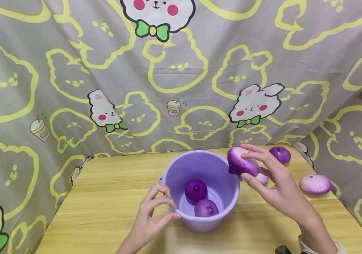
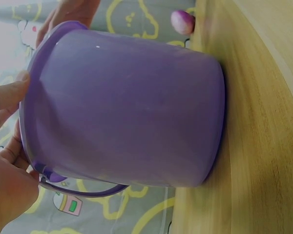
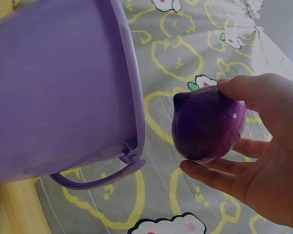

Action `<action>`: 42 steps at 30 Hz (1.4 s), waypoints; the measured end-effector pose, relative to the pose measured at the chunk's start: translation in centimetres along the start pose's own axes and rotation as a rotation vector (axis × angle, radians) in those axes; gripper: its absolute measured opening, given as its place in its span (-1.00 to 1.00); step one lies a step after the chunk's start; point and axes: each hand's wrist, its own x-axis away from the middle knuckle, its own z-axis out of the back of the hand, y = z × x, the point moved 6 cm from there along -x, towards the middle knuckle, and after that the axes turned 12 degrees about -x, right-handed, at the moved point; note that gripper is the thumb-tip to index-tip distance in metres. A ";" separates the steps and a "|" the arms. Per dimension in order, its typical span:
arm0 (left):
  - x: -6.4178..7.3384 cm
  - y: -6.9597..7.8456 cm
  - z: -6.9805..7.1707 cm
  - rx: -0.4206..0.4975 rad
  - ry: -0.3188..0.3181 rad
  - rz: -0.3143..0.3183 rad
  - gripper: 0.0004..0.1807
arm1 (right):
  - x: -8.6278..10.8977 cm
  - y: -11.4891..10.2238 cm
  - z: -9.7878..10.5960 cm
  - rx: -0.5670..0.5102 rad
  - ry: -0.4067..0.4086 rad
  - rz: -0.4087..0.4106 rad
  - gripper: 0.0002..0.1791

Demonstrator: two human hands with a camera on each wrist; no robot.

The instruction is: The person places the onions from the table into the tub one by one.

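Note:
A purple bucket (image 1: 203, 223) stands upright on the table with two purple onions inside, a dark one (image 1: 196, 191) and a paler one (image 1: 206, 208). At its near left rim, my left hand (image 1: 155, 208) grips the edge between thumb and fingers; the left wrist view shows this hand (image 2: 10, 180) by the handle's pivot. My right hand (image 1: 279, 183) holds a purple-and-white onion (image 1: 242, 162) between thumb and fingertips, just above the bucket's right rim. Seen from the right wrist, that onion (image 3: 207, 124) is apart from the bucket wall, its pointed tip facing the bucket.
Right of the bucket lie more onions: a dark one (image 1: 280, 155) at the back, a pale one (image 1: 315, 184) near the right edge, and another (image 1: 262, 178) partly hidden behind my right hand. A patterned curtain (image 1: 181, 77) hangs behind the wooden table (image 1: 104, 211). A black object (image 1: 283, 249) shows at the bottom.

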 end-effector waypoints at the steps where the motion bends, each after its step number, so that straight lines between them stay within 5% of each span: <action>1: 0.0 0.0 0.0 -0.001 -0.001 0.000 -0.78 | 0.0 0.0 -0.1 -0.002 0.000 0.000 -0.30; 34: 0.1 0.0 0.0 0.001 0.006 -0.001 -0.78 | 0.3 0.9 -2.5 0.014 -0.070 -0.070 -0.35; 42: -0.2 0.2 0.1 -0.004 0.011 -0.007 -0.78 | 0.2 0.6 -3.1 0.064 -0.087 -0.003 -0.42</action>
